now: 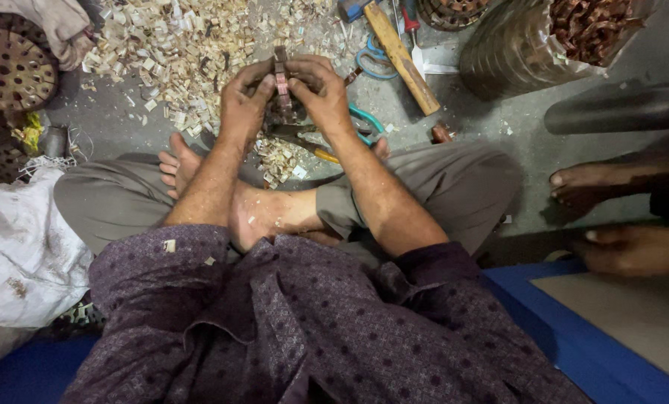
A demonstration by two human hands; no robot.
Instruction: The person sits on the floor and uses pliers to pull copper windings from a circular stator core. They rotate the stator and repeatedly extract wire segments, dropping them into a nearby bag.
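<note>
I sit cross-legged on a grey floor. My left hand [244,101] and my right hand [318,93] meet in front of me and both grip a small reddish-brown strip of linked wooden pieces [280,75], held upright between the fingers. Under the hands lie scissors with teal handles [364,123] and a little heap of pale wood chips [280,158]. My bare feet show below the hands.
A wide spread of wood shavings [177,45] covers the floor ahead. A hammer with a wooden handle [400,56] lies to the right, next to a clear bag of brown pieces [559,41]. Perforated round discs [13,67] and a white sack [20,247] sit at left. Another person's feet [596,183] are at right.
</note>
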